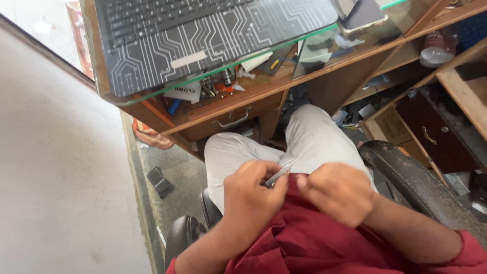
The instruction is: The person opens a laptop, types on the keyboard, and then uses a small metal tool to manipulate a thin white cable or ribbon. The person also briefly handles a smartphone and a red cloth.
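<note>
My left hand (251,195) holds a thin pair of metal tweezers (282,171), tips pointing up and to the right over my lap. My right hand (339,192) is curled in a loose fist beside it, its thumb close to the tweezers at the hem of my dark red shirt (309,238). Whether the right hand pinches something small is hidden. Both hands rest above my light grey trousers (314,137).
A glass-topped wooden desk (243,99) carries a laptop (203,35) with a circuit-pattern skin. Small tools and parts lie on the shelf under the glass. Wooden shelves (456,86) stand at right. I sit in a black chair (411,177); a dark object (160,181) lies on the floor.
</note>
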